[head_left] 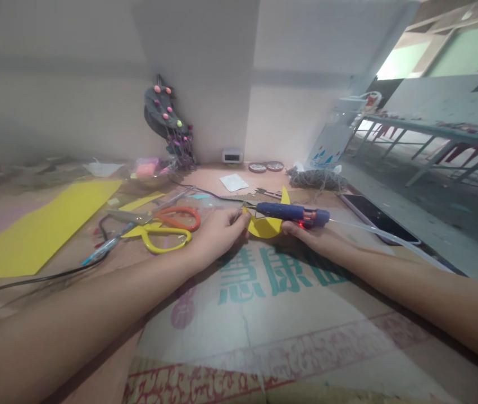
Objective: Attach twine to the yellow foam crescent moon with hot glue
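Observation:
My right hand grips a blue glue gun that lies level, its nozzle pointing left. A clear glue stick trails from its back end. My left hand pinches the edge of a small yellow foam piece right at the nozzle tip. Both hands rest on a printed sack sheet spread over the table.
Orange-handled scissors and yellow-handled scissors lie left of my left hand, beside a pen and a black cable. A yellow foam sheet lies far left. A phone and a twine bundle sit at right.

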Demonstrator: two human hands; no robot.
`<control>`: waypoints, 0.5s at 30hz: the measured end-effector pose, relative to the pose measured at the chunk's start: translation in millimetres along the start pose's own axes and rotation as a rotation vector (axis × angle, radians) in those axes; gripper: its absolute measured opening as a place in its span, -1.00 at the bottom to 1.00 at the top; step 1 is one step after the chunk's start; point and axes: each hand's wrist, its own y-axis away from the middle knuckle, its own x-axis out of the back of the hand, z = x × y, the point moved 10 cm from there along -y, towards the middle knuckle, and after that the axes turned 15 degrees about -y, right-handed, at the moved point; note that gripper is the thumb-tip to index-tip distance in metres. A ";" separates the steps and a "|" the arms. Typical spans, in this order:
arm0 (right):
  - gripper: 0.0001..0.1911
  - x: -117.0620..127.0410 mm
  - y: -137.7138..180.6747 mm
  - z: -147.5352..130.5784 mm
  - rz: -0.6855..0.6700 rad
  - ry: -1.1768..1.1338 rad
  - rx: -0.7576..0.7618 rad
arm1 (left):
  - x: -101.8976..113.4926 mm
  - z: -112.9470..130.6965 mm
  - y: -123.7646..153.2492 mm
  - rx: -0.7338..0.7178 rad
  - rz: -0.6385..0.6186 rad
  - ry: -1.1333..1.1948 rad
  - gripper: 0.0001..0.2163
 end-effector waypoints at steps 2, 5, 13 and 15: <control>-0.68 -1.0 -0.6 -0.3 -0.006 0.003 0.017 | -1.3 0.0 0.2 -0.006 -0.009 0.000 -0.56; -0.66 -2.8 -2.2 2.3 -0.028 0.022 0.001 | -1.6 0.2 0.3 -0.009 -0.006 -0.002 -0.55; -0.59 22.9 -14.4 0.8 0.099 -0.114 0.047 | 1.0 -2.8 -1.8 0.028 0.021 0.099 -0.59; -0.59 38.1 -22.6 4.4 0.180 -0.253 0.062 | -0.7 -2.2 -1.9 0.031 0.005 0.144 -0.62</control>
